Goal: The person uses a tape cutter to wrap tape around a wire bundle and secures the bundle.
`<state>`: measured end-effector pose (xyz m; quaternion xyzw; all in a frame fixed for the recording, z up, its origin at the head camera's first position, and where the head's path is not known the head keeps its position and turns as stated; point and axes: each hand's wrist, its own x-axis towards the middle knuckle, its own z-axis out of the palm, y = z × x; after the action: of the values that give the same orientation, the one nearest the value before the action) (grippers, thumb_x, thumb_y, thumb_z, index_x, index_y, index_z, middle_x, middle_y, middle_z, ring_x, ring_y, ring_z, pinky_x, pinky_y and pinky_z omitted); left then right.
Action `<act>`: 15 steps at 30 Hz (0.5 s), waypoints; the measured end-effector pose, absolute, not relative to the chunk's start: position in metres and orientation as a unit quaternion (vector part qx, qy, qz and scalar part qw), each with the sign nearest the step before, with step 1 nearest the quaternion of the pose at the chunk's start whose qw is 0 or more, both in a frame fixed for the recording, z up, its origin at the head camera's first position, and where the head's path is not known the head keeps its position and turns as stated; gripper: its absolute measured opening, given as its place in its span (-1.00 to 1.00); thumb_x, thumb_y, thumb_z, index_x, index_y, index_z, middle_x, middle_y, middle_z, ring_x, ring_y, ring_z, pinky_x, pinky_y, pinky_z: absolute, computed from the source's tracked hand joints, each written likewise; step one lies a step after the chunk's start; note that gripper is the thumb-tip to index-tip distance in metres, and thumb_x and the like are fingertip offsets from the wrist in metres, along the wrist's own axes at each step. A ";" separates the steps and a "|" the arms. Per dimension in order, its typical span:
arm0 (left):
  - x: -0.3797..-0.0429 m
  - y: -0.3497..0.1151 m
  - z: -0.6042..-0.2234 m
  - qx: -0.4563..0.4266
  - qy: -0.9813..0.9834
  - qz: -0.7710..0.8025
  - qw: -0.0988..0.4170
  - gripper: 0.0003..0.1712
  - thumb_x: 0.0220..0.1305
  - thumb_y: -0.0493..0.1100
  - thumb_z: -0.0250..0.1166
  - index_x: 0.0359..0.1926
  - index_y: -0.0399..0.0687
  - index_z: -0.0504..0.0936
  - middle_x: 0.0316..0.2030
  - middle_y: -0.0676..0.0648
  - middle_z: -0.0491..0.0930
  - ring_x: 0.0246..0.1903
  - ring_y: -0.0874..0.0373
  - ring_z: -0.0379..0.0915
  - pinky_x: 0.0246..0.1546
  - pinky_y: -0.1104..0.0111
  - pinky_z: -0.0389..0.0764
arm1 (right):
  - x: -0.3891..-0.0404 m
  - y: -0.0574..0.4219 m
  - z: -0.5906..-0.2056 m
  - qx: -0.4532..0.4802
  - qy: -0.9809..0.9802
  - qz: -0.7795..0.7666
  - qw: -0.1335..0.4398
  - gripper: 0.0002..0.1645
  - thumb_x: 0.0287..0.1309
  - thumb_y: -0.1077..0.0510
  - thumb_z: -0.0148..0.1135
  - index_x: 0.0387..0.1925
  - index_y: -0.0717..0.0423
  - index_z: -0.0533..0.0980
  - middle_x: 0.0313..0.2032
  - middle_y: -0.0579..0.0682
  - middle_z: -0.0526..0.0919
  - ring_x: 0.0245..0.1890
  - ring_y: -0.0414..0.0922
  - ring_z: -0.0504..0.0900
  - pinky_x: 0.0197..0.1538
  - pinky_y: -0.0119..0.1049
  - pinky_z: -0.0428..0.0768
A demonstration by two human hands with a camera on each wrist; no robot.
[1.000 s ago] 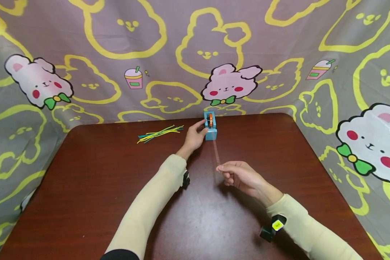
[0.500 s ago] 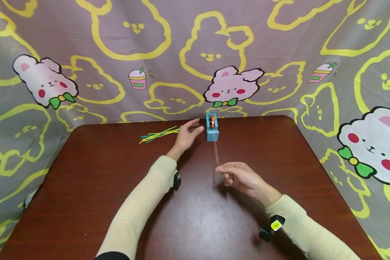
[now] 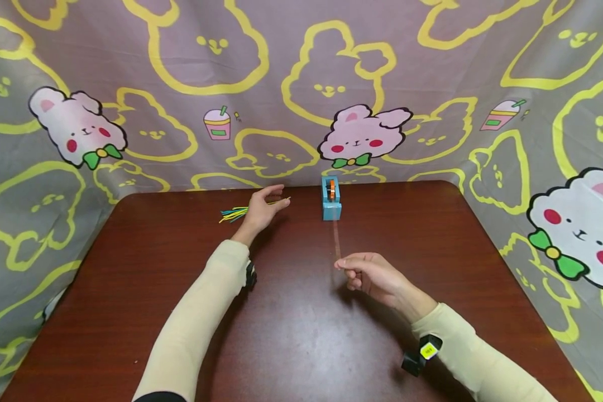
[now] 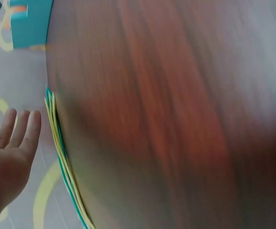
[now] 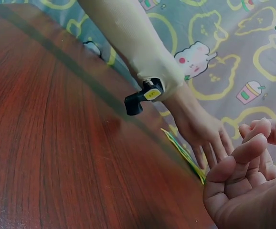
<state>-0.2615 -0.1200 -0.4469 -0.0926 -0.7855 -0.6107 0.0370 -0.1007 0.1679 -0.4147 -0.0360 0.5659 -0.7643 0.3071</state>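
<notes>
Fingers [image 3: 344,263] of the right hand [image 3: 374,276] pinch narrow, translucent tape [image 3: 337,241]

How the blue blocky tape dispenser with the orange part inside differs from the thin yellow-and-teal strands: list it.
The blue blocky tape dispenser is one chunky body; the thin yellow-and-teal strands are several slender pieces.
The dispenser rises above the tabletop; the strands lie flat.
In the head view, the dispenser is unobstructed; the bare left hand partly hides the strands.
Both rest on the glossy reddish-brown table near its far edge.
</notes>
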 end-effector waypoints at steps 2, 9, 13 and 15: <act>-0.263 -0.128 -0.447 -0.089 -0.792 -0.603 0.042 -0.44 0.25 -0.35 0.42 0.27 -0.34 0.53 0.13 -0.43 0.51 0.15 -0.25 0.47 0.04 0.06 0.55 | -0.101 0.168 -0.415 -0.037 0.566 -0.764 0.307 -0.76 0.39 0.24 0.18 -0.35 0.05 0.72 -0.62 -0.16 0.48 -0.63 -0.27 0.37 -0.36 -0.37 0.46; -0.267 -0.157 -0.447 -0.089 -0.826 -0.553 0.056 -0.40 0.21 -0.33 0.45 0.26 -0.35 0.53 0.10 -0.42 0.56 0.14 -0.25 0.48 0.16 -0.01 0.44 | -0.101 0.167 -0.415 -0.033 0.565 -0.764 0.309 -0.77 0.39 0.24 0.18 -0.35 0.05 0.72 -0.62 -0.15 0.49 -0.63 -0.27 0.37 -0.35 -0.38 0.47; -0.267 -0.174 -0.446 -0.086 -0.853 -0.512 0.047 -0.38 0.22 -0.26 0.47 0.29 -0.29 0.52 0.13 -0.36 0.55 0.16 -0.19 0.46 0.21 0.01 0.40 | -0.101 0.168 -0.415 -0.034 0.563 -0.765 0.311 -0.77 0.39 0.24 0.19 -0.35 0.05 0.72 -0.61 -0.15 0.51 -0.63 -0.27 0.38 -0.34 -0.38 0.48; -0.268 -0.182 -0.447 -0.084 -0.863 -0.497 0.044 -0.37 0.22 -0.25 0.47 0.29 -0.28 0.52 0.15 -0.34 0.55 0.18 -0.19 0.43 0.23 -0.01 0.37 | -0.101 0.169 -0.414 -0.033 0.563 -0.765 0.311 -0.76 0.39 0.24 0.18 -0.35 0.05 0.73 -0.61 -0.15 0.51 -0.63 -0.27 0.39 -0.34 -0.38 0.48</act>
<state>-0.2682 -0.1817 -0.4466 -0.0839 -0.8628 -0.4965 0.0442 -0.1010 0.1687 -0.4144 -0.0334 0.5627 -0.7650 0.3114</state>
